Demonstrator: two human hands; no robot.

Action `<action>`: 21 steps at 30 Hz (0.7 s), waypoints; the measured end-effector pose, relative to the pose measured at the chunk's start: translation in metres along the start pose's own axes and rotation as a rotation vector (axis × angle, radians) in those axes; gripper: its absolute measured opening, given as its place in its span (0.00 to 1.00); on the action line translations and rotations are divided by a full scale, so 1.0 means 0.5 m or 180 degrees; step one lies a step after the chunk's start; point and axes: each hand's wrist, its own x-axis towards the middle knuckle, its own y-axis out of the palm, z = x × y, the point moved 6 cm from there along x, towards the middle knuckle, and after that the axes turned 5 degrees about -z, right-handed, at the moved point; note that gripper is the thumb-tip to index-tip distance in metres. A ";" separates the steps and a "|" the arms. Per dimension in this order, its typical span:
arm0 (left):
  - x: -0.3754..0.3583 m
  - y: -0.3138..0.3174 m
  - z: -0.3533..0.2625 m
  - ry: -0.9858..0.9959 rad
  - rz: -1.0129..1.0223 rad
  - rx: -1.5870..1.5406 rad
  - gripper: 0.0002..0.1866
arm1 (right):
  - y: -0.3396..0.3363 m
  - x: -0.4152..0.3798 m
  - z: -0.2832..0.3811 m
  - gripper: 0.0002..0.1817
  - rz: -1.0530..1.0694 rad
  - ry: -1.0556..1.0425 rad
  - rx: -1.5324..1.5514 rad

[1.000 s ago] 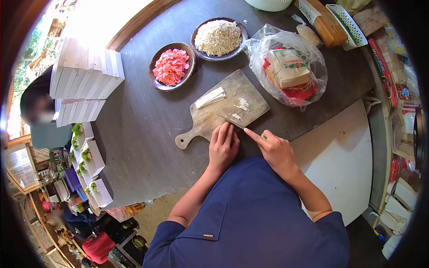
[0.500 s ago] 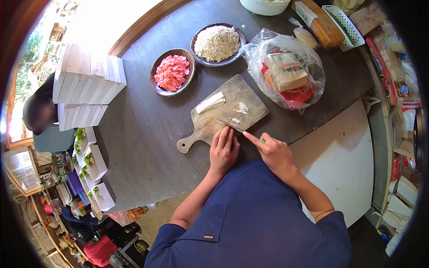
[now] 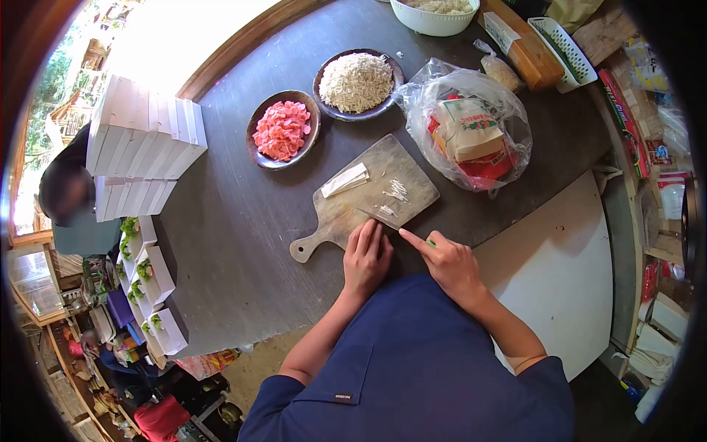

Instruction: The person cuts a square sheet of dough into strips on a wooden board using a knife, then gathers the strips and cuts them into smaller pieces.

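Observation:
A wooden cutting board [image 3: 346, 202] with a handle lies on the dark round table [image 3: 228, 214]. My left hand [image 3: 366, 258] rests flat on the board's near edge, fingers together over something hidden beneath them. My right hand [image 3: 448, 263] grips a knife [image 3: 381, 218] with a green handle, its blade lying on the board right beside my left fingertips. Thin white strips [image 3: 396, 191] lie cut on the board, and a white slab [image 3: 346, 180] sits farther back.
Behind the board stand a bowl of pink pieces [image 3: 283, 130] and a bowl of white shreds [image 3: 358, 72]. A plastic bag of packets [image 3: 471, 132] lies to the right. White boxes [image 3: 140, 136] are stacked at the left edge. A white board [image 3: 560, 272] lies at right.
Both hands stay at the board's near edge with the knife on it. The view has shifted slightly, so everything sits a little lower in the frame.

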 end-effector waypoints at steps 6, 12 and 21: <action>-0.006 0.003 0.004 -0.0083 -0.0032 -0.0046 0.22 | -0.002 0.001 0.002 0.31 0.0048 -0.0031 -0.0041; -0.002 0.003 -0.001 0.0011 0.0013 0.0019 0.21 | 0.004 0.012 0.008 0.33 0.0001 -0.0049 -0.0185; 0.000 -0.002 -0.005 -0.0050 -0.0036 0.0003 0.23 | -0.005 0.004 -0.011 0.34 0.0001 0.0065 0.0136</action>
